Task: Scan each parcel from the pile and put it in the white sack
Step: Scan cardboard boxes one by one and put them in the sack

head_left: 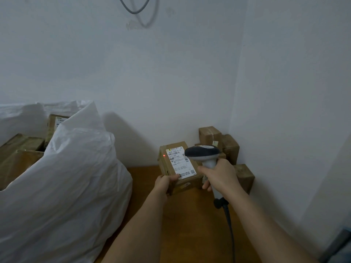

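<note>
My left hand (164, 182) grips the near left corner of a brown cardboard parcel (187, 184), held tilted with its white shipping label (179, 162) facing me. A red scanner dot glows on the parcel just left of the label. My right hand (218, 175) is closed around the handle of a white and dark barcode scanner (202, 153), whose head hovers over the label's right edge. The big white sack (76, 183) stands open at the left, with several brown boxes (19, 149) inside it. The parcel pile (226, 143) sits in the corner behind the scanner.
A wooden table (146, 179) carries the parcels; the sack leans against its left edge. White walls meet in a corner close behind the pile. The scanner's black cable (228, 221) trails down toward me. A grey cable loop (140, 10) hangs on the wall above.
</note>
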